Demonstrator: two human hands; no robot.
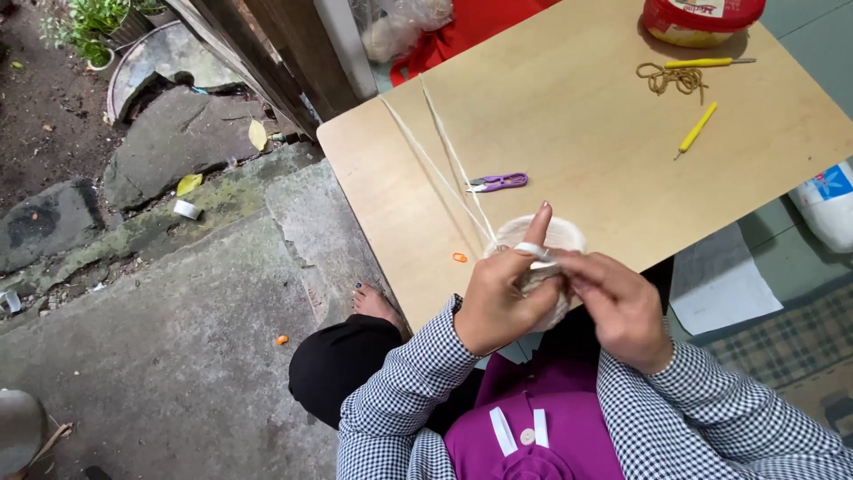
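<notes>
A cream crocheted round piece [553, 238] rests at the near edge of a light wooden table [577, 133]. My left hand [505, 298] grips it, with the forefinger raised and cream yarn looped over that finger. My right hand [615, 304] pinches the work from the right; any hook in it is hidden. Two cream yarn strands [442, 151] run from the piece across the table to the far edge.
Purple thread snips [498, 183] lie beyond the piece, and a small orange stitch marker [459, 258] lies to its left. Two yellow-handled hooks [697, 129], a tan yarn tangle [673, 80] and a red-lidded tub [700, 20] sit far right. Concrete ground and stones lie to the left.
</notes>
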